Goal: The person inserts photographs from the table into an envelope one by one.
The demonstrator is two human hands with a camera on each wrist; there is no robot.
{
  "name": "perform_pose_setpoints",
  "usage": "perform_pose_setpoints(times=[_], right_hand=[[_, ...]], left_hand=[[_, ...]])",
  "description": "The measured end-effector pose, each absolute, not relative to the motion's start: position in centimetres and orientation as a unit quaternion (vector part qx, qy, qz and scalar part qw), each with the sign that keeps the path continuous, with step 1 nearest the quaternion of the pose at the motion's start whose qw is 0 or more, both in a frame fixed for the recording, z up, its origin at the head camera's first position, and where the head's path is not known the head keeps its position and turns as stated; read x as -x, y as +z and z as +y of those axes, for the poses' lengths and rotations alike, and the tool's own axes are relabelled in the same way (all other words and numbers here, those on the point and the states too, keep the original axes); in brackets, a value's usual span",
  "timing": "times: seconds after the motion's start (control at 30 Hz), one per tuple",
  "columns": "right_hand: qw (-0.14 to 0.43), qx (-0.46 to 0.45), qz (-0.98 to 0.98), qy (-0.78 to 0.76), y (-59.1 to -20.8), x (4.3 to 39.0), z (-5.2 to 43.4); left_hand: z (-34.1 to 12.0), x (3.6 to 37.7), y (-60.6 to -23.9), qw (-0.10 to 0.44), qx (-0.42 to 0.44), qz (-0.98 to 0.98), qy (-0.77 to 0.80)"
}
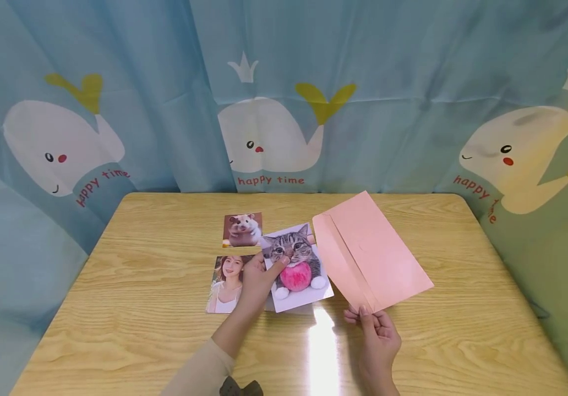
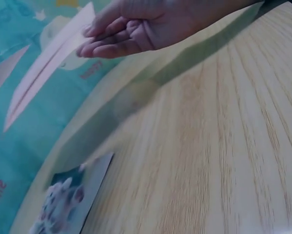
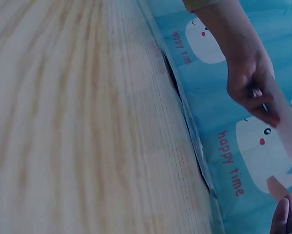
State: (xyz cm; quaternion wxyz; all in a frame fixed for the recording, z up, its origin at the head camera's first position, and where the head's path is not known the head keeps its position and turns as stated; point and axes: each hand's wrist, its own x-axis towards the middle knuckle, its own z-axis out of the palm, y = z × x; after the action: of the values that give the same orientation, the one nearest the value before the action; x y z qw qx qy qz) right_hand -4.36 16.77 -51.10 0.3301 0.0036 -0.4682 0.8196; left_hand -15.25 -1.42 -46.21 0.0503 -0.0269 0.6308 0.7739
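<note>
My left hand pinches the left edge of a cat photo, thumb on top, and lifts it slightly off the wooden table. The right wrist view shows that hand gripping the pale print. My right hand pinches the near corner of a pink envelope, whose open flap faces the cat photo. In the left wrist view the right hand holds the envelope edge-on. A hamster photo and a portrait photo lie flat on the table, left of the cat photo.
A blue whale-print curtain hangs close behind and around the table. A photo lies near the table's edge in the left wrist view. A bright glare streak marks the wood between my hands.
</note>
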Motion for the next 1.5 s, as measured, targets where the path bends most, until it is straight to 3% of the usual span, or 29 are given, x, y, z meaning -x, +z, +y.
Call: perform_pose_setpoints(times=[0.77,1.1,1.5], right_hand=[[0.349,-0.007,-0.499,0.793,-51.3,4.3,16.7],[0.369,-0.06,-0.48,0.794,-51.3,4.5,16.8],[0.376,-0.096,-0.479,0.787,-51.4,4.7,16.6]], left_hand=[[2.8,16.3,-45.4,0.052,0.012,0.767,0.64],[2.8,16.5,-45.3,0.097,0.029,0.721,0.686],[2.9,17.0,-45.3,0.051,-0.022,0.793,0.607]])
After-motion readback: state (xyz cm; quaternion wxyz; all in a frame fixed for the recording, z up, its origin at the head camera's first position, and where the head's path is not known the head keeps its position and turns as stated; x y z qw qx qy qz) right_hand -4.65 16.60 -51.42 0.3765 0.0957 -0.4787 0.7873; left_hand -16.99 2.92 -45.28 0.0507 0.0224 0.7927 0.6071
